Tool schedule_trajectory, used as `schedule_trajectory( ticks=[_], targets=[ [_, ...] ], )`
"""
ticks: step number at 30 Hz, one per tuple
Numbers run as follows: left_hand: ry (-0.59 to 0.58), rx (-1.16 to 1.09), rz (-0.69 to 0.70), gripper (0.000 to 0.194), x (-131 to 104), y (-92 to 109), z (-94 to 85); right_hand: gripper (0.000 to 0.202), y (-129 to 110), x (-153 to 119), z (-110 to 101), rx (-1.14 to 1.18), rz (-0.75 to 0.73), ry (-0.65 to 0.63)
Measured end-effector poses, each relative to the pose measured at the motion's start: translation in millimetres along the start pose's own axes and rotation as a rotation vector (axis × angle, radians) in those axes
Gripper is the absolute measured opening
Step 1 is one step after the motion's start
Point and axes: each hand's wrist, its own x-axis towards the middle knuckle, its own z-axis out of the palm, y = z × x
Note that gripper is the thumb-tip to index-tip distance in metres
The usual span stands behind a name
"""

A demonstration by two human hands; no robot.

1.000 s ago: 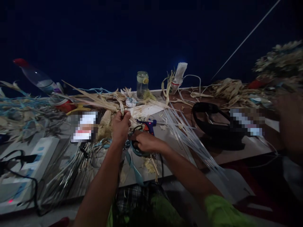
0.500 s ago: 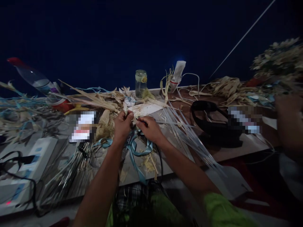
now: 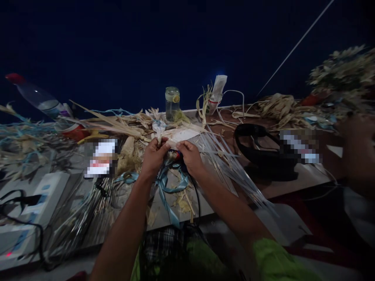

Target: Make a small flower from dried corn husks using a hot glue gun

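A pale piece of husk point(image 3: 172, 144) stretches between my two hands at the middle of the table. My left hand point(image 3: 154, 157) pinches its left end, and a small pale bundle point(image 3: 159, 137) rises from the same fingers. On the other side, my right hand point(image 3: 190, 156) holds the right end between thumb and fingers. Just below the hands lies a small dark object with red and blue on it. A light blue ribbon point(image 3: 166, 201) curls on the table beneath them.
Clear plastic strips point(image 3: 231, 166) lie to the right, beside a black headband-like object point(image 3: 263, 156). Behind stand a lidded jar point(image 3: 172, 103) and a paper cup point(image 3: 213, 105). A power strip point(image 3: 43, 207) and thin wires point(image 3: 88, 210) are at left. Another person's hand point(image 3: 359, 136) is at far right.
My right hand has turned and now pulls the pale husk piece out flat from my left hand. The view has shifted slightly. The other person's hand at right has moved left.
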Motion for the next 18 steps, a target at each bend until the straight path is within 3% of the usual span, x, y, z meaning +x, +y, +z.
schedule_trajectory(
  ticks=[18],
  targets=[
    [-0.146,-0.031,-0.146,0.046,-5,0,11.4,0.025,6,7,-4,-0.086,-0.113,0.162]
  ],
)
